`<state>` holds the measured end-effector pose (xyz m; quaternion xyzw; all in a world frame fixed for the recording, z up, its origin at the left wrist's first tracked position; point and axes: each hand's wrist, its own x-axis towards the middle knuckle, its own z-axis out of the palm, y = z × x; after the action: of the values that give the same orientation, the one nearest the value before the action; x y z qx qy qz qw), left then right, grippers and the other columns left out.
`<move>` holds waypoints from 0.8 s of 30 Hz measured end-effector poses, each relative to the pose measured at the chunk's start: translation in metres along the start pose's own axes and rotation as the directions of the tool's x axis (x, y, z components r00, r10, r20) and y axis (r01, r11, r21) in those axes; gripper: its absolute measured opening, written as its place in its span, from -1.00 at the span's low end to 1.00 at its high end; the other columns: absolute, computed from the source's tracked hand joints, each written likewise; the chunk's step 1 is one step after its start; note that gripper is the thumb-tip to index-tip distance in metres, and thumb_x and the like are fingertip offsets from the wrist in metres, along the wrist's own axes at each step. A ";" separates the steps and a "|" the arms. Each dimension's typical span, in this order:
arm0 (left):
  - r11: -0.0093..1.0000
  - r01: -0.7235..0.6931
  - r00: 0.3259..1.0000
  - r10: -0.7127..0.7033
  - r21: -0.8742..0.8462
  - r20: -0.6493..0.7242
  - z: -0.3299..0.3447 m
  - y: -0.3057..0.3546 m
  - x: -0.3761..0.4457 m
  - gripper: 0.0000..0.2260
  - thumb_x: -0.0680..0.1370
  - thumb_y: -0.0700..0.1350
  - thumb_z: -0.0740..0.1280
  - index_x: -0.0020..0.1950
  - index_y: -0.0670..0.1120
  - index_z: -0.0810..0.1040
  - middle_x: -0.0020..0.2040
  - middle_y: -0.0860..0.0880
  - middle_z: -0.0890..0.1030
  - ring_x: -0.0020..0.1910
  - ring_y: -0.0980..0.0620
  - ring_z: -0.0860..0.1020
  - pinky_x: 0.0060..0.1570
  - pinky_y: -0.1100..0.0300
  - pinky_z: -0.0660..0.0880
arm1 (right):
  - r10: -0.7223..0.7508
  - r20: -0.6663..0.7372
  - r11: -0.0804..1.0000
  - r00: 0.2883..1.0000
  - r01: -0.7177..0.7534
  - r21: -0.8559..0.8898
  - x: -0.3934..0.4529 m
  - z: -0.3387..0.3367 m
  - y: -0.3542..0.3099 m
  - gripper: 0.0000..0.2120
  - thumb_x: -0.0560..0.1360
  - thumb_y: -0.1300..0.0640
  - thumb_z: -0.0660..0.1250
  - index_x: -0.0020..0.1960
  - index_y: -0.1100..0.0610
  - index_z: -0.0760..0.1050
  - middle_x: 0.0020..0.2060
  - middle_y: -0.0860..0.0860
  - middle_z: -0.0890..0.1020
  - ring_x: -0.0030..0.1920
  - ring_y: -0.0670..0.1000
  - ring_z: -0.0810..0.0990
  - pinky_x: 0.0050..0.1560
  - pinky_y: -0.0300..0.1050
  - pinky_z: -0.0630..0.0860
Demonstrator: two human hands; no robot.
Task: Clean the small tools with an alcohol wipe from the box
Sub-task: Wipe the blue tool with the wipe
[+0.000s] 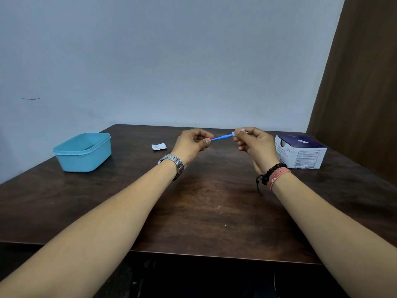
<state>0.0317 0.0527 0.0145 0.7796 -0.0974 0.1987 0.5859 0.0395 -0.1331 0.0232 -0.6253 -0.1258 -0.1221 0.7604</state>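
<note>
A thin blue tool (222,137) is held level above the far middle of the table, between both hands. My left hand (193,143) pinches its left end with thumb and fingers. My right hand (254,143) grips a small white alcohol wipe (240,131) wrapped round the tool's right end, where a bit of metal tip pokes out. The wipe box (300,151), white and dark blue, stands on the table just right of my right hand.
A light blue plastic tub (82,152) sits at the table's left. A torn white wipe wrapper (159,146) lies left of my left hand. A brown curtain (361,82) hangs at the right; a wall stands behind the dark wooden table (214,207).
</note>
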 end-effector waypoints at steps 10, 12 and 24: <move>0.983 0.032 0.987 -0.060 -0.179 -0.152 -0.008 0.004 0.002 -0.90 0.56 -0.30 0.31 -0.01 -0.15 0.60 -0.20 -0.04 0.58 -0.26 0.12 0.54 -0.23 0.38 0.52 | -0.011 -0.062 0.998 0.998 0.015 0.054 0.005 -0.009 -0.001 -0.99 0.50 0.26 0.39 -0.10 0.19 0.58 -0.31 0.06 0.63 -0.37 -0.10 0.52 -0.35 -0.28 0.49; 0.977 0.039 0.979 -0.079 -0.210 -0.188 -0.008 0.005 0.003 -0.89 0.56 -0.29 0.31 -0.05 -0.12 0.60 -0.22 -0.01 0.58 -0.27 0.13 0.53 -0.21 0.36 0.50 | -0.014 -0.116 0.998 0.993 0.020 0.053 0.006 -0.010 0.000 -0.98 0.51 0.26 0.38 -0.10 0.19 0.57 -0.32 0.05 0.62 -0.38 -0.11 0.51 -0.35 -0.29 0.49; 0.997 -0.073 0.963 0.061 -0.037 -0.264 -0.010 0.010 0.003 -0.90 0.51 -0.17 0.37 -0.10 0.05 0.60 -0.18 0.08 0.59 -0.12 0.06 0.57 0.05 0.03 0.59 | -0.176 0.126 0.911 0.976 0.210 -0.355 0.004 -0.007 0.009 -0.92 0.44 0.22 0.46 -0.11 0.05 0.65 -0.20 -0.08 0.69 -0.23 -0.23 0.59 -0.23 -0.35 0.47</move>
<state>0.0286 0.0591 0.0268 0.7288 -0.0498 0.3174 0.6046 0.0468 -0.1386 0.0149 -0.7454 -0.1966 -0.1892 0.6082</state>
